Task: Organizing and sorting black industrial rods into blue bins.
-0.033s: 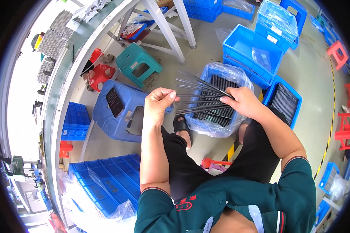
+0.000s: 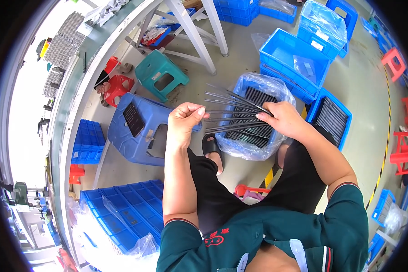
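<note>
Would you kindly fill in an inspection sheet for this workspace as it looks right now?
Surface: grey concrete floor.
Job's things: thin dark rods, fanned out; plastic-lined blue bin of dark parts beneath.
Clutter: blue stool, teal stool, red stool, empty blue crate.
Grippers: left hand pinches the rod tips; right hand grips the bundle.
Cables: nothing seen.
Surroundings: white workbench at left.

We saw a grey concrete floor [image 2: 362,86], blue crates [image 2: 289,54], teal [image 2: 161,75] and blue stools [image 2: 138,131], and a long bench [image 2: 84,86] under bright light.
</note>
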Demonstrator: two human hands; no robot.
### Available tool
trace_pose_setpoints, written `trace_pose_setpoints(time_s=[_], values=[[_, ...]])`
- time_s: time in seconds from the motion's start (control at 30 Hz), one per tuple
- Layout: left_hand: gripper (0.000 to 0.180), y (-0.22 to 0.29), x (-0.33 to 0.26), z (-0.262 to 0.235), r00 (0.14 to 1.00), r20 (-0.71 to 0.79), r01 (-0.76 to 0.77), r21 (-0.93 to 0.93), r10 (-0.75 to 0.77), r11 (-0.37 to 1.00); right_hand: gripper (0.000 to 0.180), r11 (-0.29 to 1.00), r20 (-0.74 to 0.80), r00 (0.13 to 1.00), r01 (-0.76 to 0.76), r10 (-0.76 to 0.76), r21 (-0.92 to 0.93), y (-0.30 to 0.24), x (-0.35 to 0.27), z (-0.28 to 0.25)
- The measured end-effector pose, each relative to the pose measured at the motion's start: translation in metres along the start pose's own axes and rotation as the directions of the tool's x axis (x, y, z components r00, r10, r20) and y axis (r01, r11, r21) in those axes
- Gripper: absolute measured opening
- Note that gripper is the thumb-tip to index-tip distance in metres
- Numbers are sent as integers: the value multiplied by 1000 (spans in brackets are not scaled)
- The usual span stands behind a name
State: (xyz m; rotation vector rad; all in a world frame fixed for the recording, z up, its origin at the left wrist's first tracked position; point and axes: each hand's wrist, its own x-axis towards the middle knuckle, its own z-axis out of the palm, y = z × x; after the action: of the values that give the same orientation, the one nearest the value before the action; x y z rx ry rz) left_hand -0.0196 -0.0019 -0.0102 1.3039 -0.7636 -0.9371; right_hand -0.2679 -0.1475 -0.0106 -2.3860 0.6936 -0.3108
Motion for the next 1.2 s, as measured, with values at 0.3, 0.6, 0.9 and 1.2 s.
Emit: trace_pose_setpoints(time_s=[0.3,0.6,0.9,1.2], values=[[8,-1,-1,6,994,84,74,-42,-71,996,34,993,-19,998,55,-57,-106,2,0,6],[9,7,3,-10,1000,6,-20,120,19,993,35,983,157,983,-116,93,141,4,0,6],[10,3,2,-6,998,46,-38,56,35,998,35,945,271,960,-146,65,292,2,0,7],[8,-1,-2,2,993,116,11,-27,-8,1000,37,947,302,949,-173,87,271,1,1,11]])
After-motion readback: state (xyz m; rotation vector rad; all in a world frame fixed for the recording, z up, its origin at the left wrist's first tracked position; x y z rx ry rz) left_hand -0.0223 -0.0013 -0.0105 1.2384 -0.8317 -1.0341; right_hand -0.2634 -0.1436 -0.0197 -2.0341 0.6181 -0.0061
